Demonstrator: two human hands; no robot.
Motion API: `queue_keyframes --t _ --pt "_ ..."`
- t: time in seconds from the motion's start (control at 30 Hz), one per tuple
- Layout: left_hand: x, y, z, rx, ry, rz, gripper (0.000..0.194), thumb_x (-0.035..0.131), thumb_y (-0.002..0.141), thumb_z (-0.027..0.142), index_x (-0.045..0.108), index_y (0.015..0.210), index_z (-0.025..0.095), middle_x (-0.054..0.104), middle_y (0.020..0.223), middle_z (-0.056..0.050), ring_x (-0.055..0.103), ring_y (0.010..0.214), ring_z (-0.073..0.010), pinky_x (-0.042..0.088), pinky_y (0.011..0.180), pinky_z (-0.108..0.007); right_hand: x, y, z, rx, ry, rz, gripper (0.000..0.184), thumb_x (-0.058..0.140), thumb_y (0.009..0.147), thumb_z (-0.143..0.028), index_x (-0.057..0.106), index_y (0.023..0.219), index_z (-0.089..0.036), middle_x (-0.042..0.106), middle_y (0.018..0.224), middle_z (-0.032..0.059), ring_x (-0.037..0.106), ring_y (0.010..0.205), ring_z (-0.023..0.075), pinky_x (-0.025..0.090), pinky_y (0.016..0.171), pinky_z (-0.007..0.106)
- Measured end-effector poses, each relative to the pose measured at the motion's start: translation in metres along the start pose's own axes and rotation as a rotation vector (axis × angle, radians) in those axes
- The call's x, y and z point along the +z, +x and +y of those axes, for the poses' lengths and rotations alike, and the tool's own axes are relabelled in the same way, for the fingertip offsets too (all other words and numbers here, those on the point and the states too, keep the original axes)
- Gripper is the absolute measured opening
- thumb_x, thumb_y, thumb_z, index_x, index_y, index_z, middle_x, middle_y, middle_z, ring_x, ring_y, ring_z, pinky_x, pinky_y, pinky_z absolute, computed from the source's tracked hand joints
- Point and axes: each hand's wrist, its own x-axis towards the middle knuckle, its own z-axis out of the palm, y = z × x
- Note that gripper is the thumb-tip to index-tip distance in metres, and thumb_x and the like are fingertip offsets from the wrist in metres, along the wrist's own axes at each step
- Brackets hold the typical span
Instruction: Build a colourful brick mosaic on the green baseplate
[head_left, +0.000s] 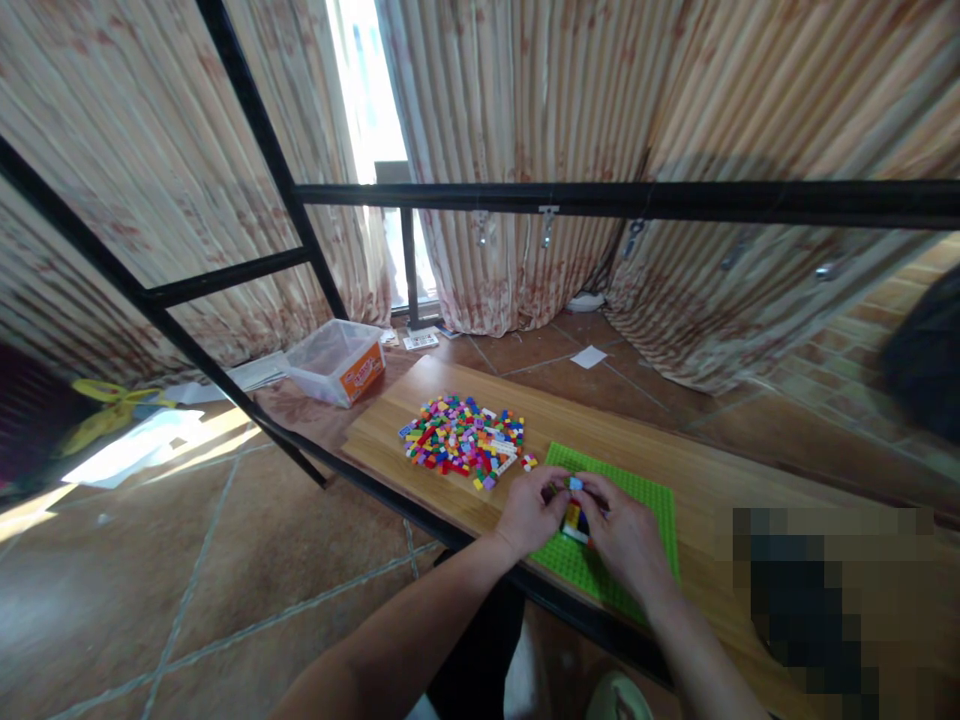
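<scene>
Hands: both at lower centre of frame, meeting above the green baseplate. Right hand comes in from the lower right, thumb and fingertips nearly closed in a pinch on a small light blue brick. Left hand comes in from the lower left, fingers curled, thumb and index tips close together at the brick's left side; cannot tell exactly what they grip.

Light blue brick: right of centre in the lower half, between the fingertips. Too small and too covered to read its long axis or facing.

Below the hands, on the baseplate: a partly hidden brick group, with yellow, dark blue and white showing. Its white edge slopes gently down to the right, roughly in line with the baseplate's upper edge.

Baseplate: lies flat, studs up, its upper edge sloping down to the right, one corner towards top centre. It rests on a wooden tabletop, whose long axis runs from centre left to lower right.

Left of the baseplate: loose brick pile, mixed colours; a few small bricks lie between the two. Farther upper left, beyond the tabletop's end: clear plastic bin, open side up, orange label towards lower right.
</scene>
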Motion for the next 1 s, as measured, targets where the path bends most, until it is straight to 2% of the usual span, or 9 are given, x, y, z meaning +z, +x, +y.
queue_keyframes --t 0.1,0.2,0.3,0.37,0.5,0.63,0.73,0.83,1.0 --pt "0.002 -0.002 0.002 -0.033 0.023 0.051 0.020 0.054 0.083 0.018 0.063 0.101 0.018 0.065 0.083 -0.003 0.059 0.070 -0.0139 0.049 0.067 -0.025 -0.004 0.000 0.002 0.020 0.009 0.026 0.029 0.047 0.088 -0.039 0.066 0.103 -0.023 0.073 0.098 0.0065 0.069 0.088 0.0227 0.052 0.079 0.037" --pt "-0.004 -0.003 0.003 -0.037 0.097 0.105 0.020 0.052 0.084 0.017 0.062 0.101 0.018 0.065 0.087 -0.003 0.059 0.070 -0.0137 0.049 0.068 -0.026 -0.008 0.000 0.005 0.034 0.013 0.050 0.029 0.047 0.088 -0.039 0.066 0.103 -0.023 0.073 0.098 0.0069 0.069 0.088 0.0222 0.052 0.080 0.037" --pt "-0.023 -0.001 0.004 -0.055 0.283 0.170 0.019 0.052 0.084 0.015 0.060 0.101 0.020 0.064 0.090 -0.004 0.060 0.079 -0.0162 0.049 0.073 -0.028 -0.013 0.000 0.008 0.043 -0.015 0.063 0.029 0.047 0.088 -0.038 0.065 0.105 -0.023 0.072 0.100 0.0065 0.068 0.090 0.0224 0.051 0.082 0.038" --pt "-0.040 0.002 0.005 -0.113 0.496 0.190 0.015 0.053 0.084 0.015 0.060 0.096 0.020 0.063 0.090 -0.005 0.060 0.083 -0.0187 0.048 0.074 -0.029 -0.015 0.001 0.009 0.046 -0.025 0.065 0.029 0.047 0.088 -0.037 0.065 0.105 -0.023 0.072 0.101 0.0065 0.067 0.091 0.0226 0.051 0.083 0.039" --pt "-0.064 0.008 0.008 -0.201 0.827 0.098 0.008 0.056 0.084 0.021 0.060 0.091 0.019 0.059 0.096 -0.009 0.060 0.085 -0.0231 0.047 0.072 -0.032 -0.017 0.005 0.008 0.065 -0.019 0.070 0.028 0.047 0.088 -0.037 0.065 0.103 -0.022 0.073 0.100 0.0074 0.068 0.090 0.0228 0.051 0.083 0.038" --pt "-0.068 0.013 0.009 -0.175 0.929 0.000 0.007 0.057 0.086 0.023 0.062 0.088 0.019 0.058 0.097 -0.010 0.060 0.087 -0.0236 0.047 0.071 -0.032 -0.023 0.009 0.008 0.058 0.005 0.100 0.027 0.049 0.087 -0.036 0.065 0.102 -0.022 0.073 0.097 0.0075 0.068 0.088 0.0222 0.052 0.083 0.038" --pt "-0.068 0.015 0.011 -0.144 0.936 -0.014 0.006 0.056 0.086 0.022 0.062 0.086 0.019 0.058 0.097 -0.009 0.059 0.087 -0.0224 0.046 0.071 -0.031 -0.033 0.010 0.010 0.097 0.069 0.165 0.025 0.052 0.086 -0.037 0.066 0.100 -0.022 0.074 0.094 0.0071 0.069 0.085 0.0212 0.052 0.081 0.036" --pt "-0.067 0.014 0.016 -0.101 0.844 0.024 0.005 0.056 0.086 0.021 0.060 0.085 0.018 0.060 0.096 -0.008 0.060 0.083 -0.0199 0.045 0.069 -0.029 -0.044 0.013 0.016 0.181 0.204 0.280 0.028 0.057 0.083 -0.042 0.068 0.098 -0.021 0.074 0.093 0.0077 0.069 0.086 0.0207 0.053 0.080 0.035" --pt "-0.047 0.002 0.026 -0.210 0.403 -0.003 0.008 0.056 0.085 0.024 0.056 0.080 0.018 0.060 0.071 0.000 0.057 0.062 -0.0135 0.041 0.060 -0.024 -0.053 0.019 0.020 0.335 0.599 0.451 0.037 0.071 0.069 -0.048 0.069 0.088 -0.016 0.072 0.082 0.0069 0.065 0.073 0.0175 0.052 0.070 0.032"
